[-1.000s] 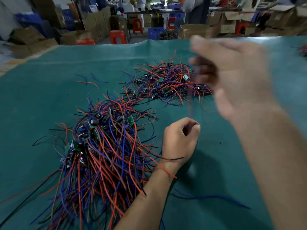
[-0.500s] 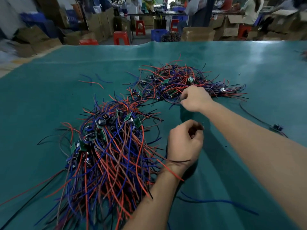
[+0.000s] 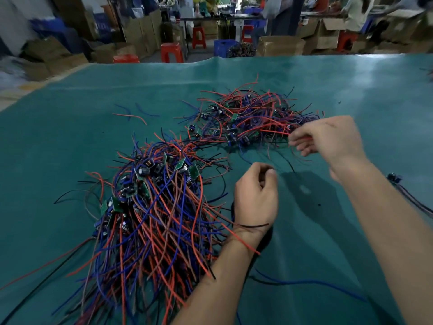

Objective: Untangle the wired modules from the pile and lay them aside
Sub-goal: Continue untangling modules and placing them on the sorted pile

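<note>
Two heaps of red, blue and black wired modules lie on the green table cover. The big near pile has small green boards at its top. My left hand sits just right of it as a curled fist, thumb against forefinger, apparently pinching a thin wire that leads toward the far pile. At that pile's right edge my right hand hovers with fingers curled, pinching red wires. One separate module with dark leads lies at the far right.
Loose red and blue wire pieces lie left of the far pile, and a long blue wire lies between my forearms. Beyond the table's far edge stand cardboard boxes, red stools and people at a bench.
My right hand dropped from a raised, blurred position onto the far pile, then shifted right to its edge with red wires in its fingers. My left fist stayed put.
</note>
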A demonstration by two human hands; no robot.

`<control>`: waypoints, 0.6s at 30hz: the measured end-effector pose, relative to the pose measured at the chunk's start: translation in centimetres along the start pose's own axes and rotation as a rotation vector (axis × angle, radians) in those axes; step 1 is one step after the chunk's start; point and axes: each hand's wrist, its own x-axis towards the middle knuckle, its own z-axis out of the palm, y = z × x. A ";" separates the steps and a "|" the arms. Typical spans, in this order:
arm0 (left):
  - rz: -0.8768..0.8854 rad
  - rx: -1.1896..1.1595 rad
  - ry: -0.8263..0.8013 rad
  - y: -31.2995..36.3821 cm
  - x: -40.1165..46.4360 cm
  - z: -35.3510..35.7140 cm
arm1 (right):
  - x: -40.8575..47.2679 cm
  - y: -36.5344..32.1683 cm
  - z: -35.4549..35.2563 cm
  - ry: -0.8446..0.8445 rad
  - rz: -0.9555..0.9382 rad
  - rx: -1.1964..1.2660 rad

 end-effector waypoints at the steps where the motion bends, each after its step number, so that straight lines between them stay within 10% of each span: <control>1: -0.002 -0.013 0.006 -0.1 0.0 0.0 | -1.0 0.0 -0.6 -0.008 0.000 0.063; 18: -0.083 -0.077 -0.068 0.1 -0.2 -0.1 | -7.6 1.7 -2.2 -1.004 0.131 0.290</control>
